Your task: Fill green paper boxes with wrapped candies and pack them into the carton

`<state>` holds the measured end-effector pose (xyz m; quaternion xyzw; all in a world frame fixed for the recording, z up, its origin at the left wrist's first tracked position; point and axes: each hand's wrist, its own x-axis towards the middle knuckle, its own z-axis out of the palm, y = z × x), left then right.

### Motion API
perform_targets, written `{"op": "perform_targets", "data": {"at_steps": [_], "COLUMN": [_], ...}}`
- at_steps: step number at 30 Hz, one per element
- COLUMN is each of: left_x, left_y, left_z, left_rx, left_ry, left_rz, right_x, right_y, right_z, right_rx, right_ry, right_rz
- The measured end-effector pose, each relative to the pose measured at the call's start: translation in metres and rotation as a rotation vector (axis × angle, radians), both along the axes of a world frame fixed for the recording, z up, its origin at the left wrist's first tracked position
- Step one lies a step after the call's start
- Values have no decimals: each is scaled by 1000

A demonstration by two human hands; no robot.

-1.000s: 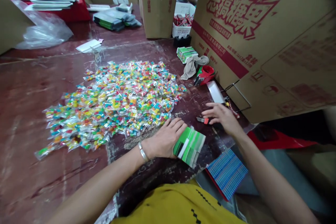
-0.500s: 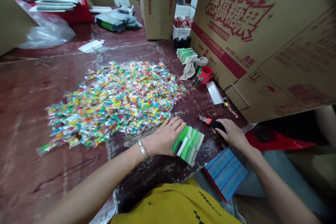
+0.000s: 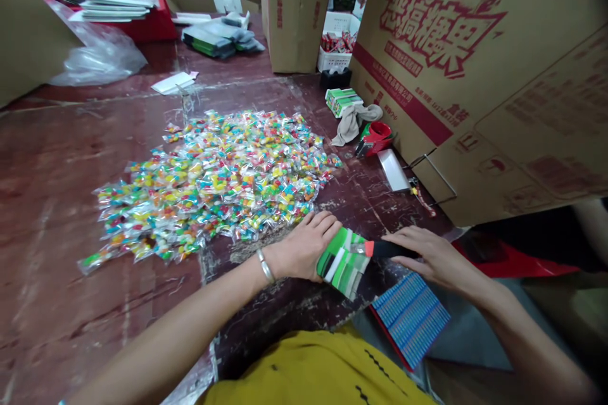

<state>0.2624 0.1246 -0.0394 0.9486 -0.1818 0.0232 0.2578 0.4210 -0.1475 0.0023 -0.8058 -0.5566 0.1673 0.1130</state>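
My left hand (image 3: 308,247), with a silver bangle at the wrist, is closed around the left side of a stack of flat green-and-white packages (image 3: 342,273) at the table's near edge. My right hand (image 3: 427,252) grips the dark handle of a utility knife (image 3: 390,249). Its orange collar and blade end lie over the stack's upper right part; whether the blade touches is unclear. Beyond my left hand spreads a large pile of clear packets of colourful candy (image 3: 228,183). Below my right hand is a block of blue-patterned pieces (image 3: 413,323) with a red edge.
A tall printed carton (image 3: 427,95) stands along the right side. Near it lie a green-white box (image 3: 342,101), a grey cloth (image 3: 352,125), a red tape dispenser (image 3: 377,138) and a white tray (image 3: 393,171). Another carton (image 3: 299,19) and a red bin (image 3: 161,19) stand at the back.
My right hand has brought the knife left from beside the stack to over its upper right part. The left hand stays on the stack. The whole view has shifted slightly.
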Motion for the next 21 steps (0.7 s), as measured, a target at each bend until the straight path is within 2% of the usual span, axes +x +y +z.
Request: {"op": "perform_targets", "data": {"at_steps": [4,11,13,18,21], "left_x": [0,0,0,1,1], "left_y": [0,1,1,1,1], "left_z": [0,0,1,1,0], "left_rx": [1,-6,-1,-2,1], "left_ry": [-4,-6,-5,2,1], "left_rz": [1,1,0,-4,0], "right_x": [4,-6,-9,-8,-4], "right_y": [3,3,2,-1,-3], "right_z": [-1,-22,-23,-7,0], "right_rx": [19,163,207,56,14], "right_ry": [-16,-65,-63,77,102], "right_rz": [-20,-198,-241,-97,-72]}}
